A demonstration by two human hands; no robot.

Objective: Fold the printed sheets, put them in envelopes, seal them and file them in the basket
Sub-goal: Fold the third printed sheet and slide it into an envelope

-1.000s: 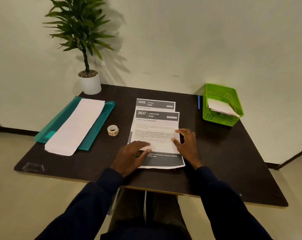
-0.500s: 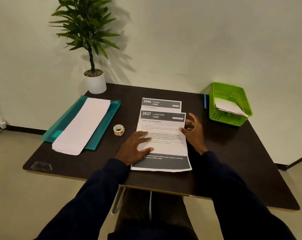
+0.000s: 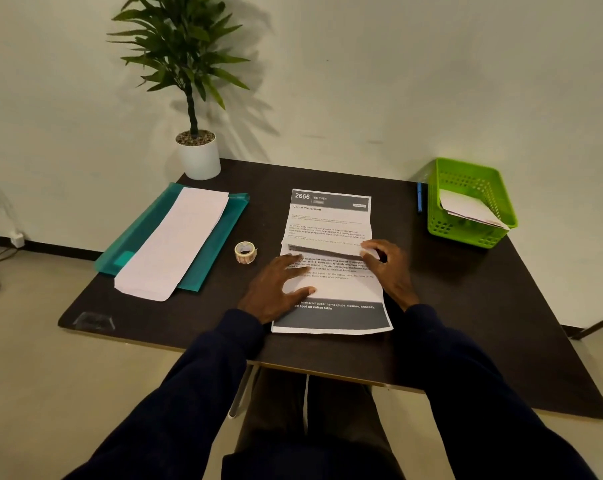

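Observation:
A printed sheet (image 3: 341,289) lies in front of me on the dark table (image 3: 466,306), its top edge bent over toward me. My right hand (image 3: 388,268) pinches that turned-over edge at its right end. My left hand (image 3: 275,289) rests flat on the sheet's left side with straight fingers. A second printed sheet (image 3: 329,216), headed 2666 KITCHEN, lies underneath and shows beyond the fold. White envelopes (image 3: 175,240) lie on a teal folder (image 3: 223,230) at the left. A green basket (image 3: 469,202) at the back right holds white paper.
A small tape roll (image 3: 245,251) stands left of the sheets. A potted plant (image 3: 197,154) sits at the table's back left corner against the wall. A blue pen (image 3: 419,197) lies beside the basket.
My right hand has taken the top edge of the upper sheet and bent it toward me, uncovering more of the sheet below. My left hand stays flat on the paper.

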